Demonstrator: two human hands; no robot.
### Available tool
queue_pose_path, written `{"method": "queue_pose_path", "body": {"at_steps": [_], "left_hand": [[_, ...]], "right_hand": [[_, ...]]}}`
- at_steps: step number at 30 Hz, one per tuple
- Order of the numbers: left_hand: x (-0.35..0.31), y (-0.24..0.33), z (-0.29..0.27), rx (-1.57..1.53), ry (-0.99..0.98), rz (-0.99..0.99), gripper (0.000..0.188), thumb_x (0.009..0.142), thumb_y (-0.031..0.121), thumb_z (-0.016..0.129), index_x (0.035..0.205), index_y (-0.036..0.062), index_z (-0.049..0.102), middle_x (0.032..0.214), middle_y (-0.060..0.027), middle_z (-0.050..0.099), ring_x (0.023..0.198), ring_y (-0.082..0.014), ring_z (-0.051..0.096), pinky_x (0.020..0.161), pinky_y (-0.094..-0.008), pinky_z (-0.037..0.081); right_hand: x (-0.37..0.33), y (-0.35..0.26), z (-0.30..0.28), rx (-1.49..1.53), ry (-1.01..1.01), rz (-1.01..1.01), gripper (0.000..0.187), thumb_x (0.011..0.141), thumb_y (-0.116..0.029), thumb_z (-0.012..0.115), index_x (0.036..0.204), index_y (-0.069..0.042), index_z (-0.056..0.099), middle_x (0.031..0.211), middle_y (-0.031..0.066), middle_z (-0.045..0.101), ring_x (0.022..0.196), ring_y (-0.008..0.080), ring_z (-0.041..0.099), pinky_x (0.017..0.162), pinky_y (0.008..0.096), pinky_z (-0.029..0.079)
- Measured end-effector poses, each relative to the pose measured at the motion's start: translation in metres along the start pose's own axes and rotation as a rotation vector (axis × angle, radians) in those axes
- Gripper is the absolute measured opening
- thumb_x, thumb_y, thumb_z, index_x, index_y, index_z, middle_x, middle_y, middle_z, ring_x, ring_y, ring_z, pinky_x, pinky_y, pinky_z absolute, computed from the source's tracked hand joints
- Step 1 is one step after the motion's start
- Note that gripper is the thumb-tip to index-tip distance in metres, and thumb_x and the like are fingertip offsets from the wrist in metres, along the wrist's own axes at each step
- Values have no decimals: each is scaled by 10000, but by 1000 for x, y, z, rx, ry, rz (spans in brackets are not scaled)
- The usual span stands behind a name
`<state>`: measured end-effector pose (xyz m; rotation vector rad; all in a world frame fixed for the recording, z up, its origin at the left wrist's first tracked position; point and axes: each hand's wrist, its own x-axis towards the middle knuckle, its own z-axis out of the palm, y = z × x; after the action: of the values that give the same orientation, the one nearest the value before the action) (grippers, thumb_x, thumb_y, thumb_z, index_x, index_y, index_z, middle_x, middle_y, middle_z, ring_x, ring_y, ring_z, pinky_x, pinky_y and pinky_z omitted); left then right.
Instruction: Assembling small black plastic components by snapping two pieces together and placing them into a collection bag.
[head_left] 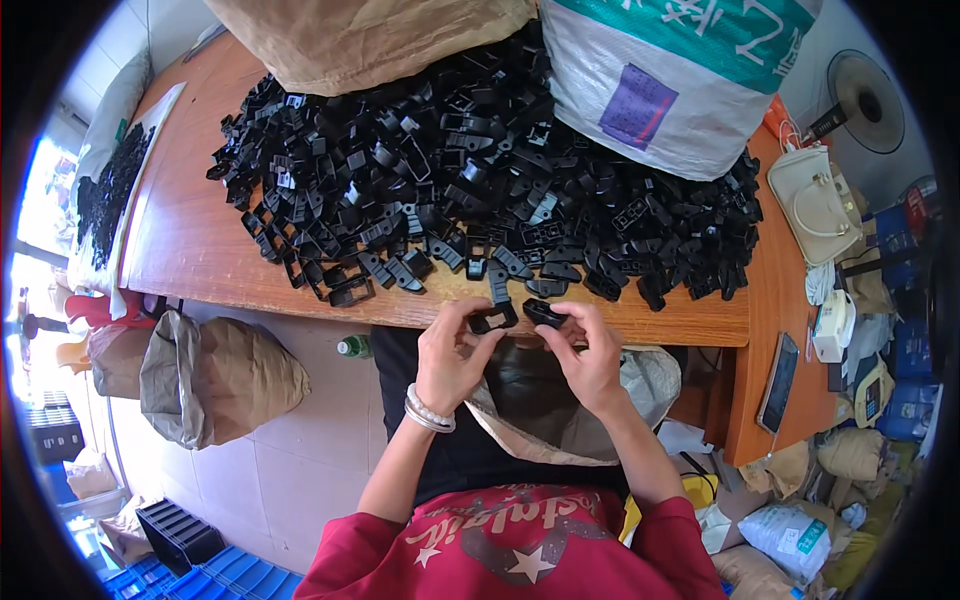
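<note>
Head view: the left hand (448, 362) pinches a black frame (509, 316), the right hand (590, 362) a black part (541, 313), fingers closed.

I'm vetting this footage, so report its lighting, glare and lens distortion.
Head view: the window at the left glares, washed out to white; head view: the table bows along its front edge, and the picture's corners go black; head view: the black parts catch pale glints, dark gaps between them hard to read.

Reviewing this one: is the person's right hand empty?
No, the right hand holds a small black part between thumb and fingers.
</note>
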<state>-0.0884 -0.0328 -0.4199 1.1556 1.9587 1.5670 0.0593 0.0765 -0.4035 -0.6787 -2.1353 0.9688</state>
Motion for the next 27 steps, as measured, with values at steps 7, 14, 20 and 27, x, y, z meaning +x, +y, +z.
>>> {"method": "queue_pose_path", "body": {"at_steps": [7,14,20,27], "left_hand": [[-10,6,-3,-330,-83,-241,392,779,-102,679,1153,-62,569,824,-24,558,704,-84,641,605,-185,495],[-13,36,-7,-628,-345,-375,372,823,-83,656,1169,-97,520,861,-119,679,753,-149,690,668,-219,552],[-11,49,-10,-646,-426,-448,383,856,-24,652,1205,-110,520,844,-142,699,766,-152,692,653,-206,540],[-18,45,-8,-439,-349,-313,354,828,17,695,1161,-50,595,868,-80,703,763,-85,668,640,-184,504]], "right_hand": [[-14,-3,-15,472,81,285,239,862,11,638,1090,3,565,787,47,615,656,81,607,578,184,473],[-9,-15,-19,232,-27,-170,231,736,59,631,953,-8,590,960,151,641,845,270,609,748,336,482],[-10,-17,-22,234,-39,-169,194,727,35,698,906,-22,650,963,135,681,859,263,609,750,342,487],[-12,-22,-24,267,-58,-134,282,753,1,711,1028,-29,653,1094,98,644,948,228,593,813,331,460]]}}
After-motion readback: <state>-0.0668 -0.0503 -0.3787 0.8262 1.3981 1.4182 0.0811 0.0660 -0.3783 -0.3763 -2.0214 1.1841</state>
